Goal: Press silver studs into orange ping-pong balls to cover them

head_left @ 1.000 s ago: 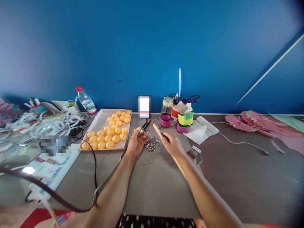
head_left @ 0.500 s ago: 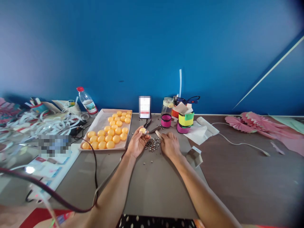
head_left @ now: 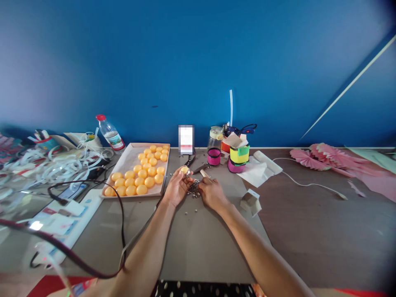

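My left hand [head_left: 175,187] is closed round a small rounded piece [head_left: 185,169], pale yellow on top with shiny silver at its side. Beneath its fingertips and to the right lies a pile of small shiny metal pieces [head_left: 194,190]. My right hand [head_left: 213,193] has its fingertips drawn together at the right edge of that pile; whatever they pinch is too small to make out. A tan flat stick [head_left: 204,173] shows just beyond the right knuckles, and I cannot tell whether the hand holds it.
Left stands a tray [head_left: 123,161] of orange-yellow balls [head_left: 141,189], with a bottle [head_left: 113,138] behind. A phone [head_left: 186,140] stands upright ahead. Pink bands [head_left: 214,157], a jar [head_left: 215,138] and a small open box [head_left: 251,202] are right. Cables [head_left: 123,222] cross the left side.
My right hand has moved left and its fingertips have come down onto the metal pieces. My left hand still holds the rounded piece. The view has shifted slightly.
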A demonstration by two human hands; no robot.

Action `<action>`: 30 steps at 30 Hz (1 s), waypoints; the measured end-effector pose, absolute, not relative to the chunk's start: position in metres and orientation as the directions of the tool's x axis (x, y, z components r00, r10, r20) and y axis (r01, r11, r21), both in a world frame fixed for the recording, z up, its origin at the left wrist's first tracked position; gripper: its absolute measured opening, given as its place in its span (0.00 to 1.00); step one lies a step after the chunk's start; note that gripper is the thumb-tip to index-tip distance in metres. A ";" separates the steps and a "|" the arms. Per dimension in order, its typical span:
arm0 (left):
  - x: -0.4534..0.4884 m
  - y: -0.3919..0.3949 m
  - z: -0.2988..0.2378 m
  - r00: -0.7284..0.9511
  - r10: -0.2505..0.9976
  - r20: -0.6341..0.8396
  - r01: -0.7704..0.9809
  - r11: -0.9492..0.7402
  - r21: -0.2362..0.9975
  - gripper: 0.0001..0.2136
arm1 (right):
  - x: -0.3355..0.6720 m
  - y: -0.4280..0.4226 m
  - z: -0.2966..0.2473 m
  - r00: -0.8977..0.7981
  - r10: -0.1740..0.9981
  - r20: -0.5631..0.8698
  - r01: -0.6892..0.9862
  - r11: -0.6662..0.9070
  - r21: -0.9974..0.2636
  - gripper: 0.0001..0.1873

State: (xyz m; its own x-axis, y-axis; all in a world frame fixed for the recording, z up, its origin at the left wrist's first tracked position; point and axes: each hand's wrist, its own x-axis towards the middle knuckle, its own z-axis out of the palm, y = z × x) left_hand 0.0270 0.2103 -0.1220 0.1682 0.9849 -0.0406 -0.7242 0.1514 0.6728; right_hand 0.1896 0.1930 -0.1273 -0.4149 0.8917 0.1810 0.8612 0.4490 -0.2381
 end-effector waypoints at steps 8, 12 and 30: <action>0.026 0.210 -0.124 0.216 0.976 -0.018 -0.708 0.169 0.686 0.16 | 0.191 0.192 -0.131 -0.407 0.890 0.206 0.858 0.450 -0.247 0.11; 0.026 0.210 -0.124 0.234 0.972 -0.010 -0.693 0.174 0.699 0.18 | 0.190 0.195 -0.135 -0.412 0.891 0.189 0.856 0.450 -0.253 0.12; 0.029 0.207 -0.124 0.370 0.929 -0.003 -0.636 0.256 0.728 0.19 | 0.195 0.200 -0.127 -0.105 0.990 0.093 -0.171 0.074 -0.982 0.09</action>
State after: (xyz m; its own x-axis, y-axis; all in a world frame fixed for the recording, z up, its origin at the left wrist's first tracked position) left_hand 0.0294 0.2069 -0.1239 0.3696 0.9292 -0.0034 -0.6361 0.2557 0.7280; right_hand 0.1951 0.1998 -0.1275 -0.1049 0.9901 0.0927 -0.1711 0.0739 -0.9825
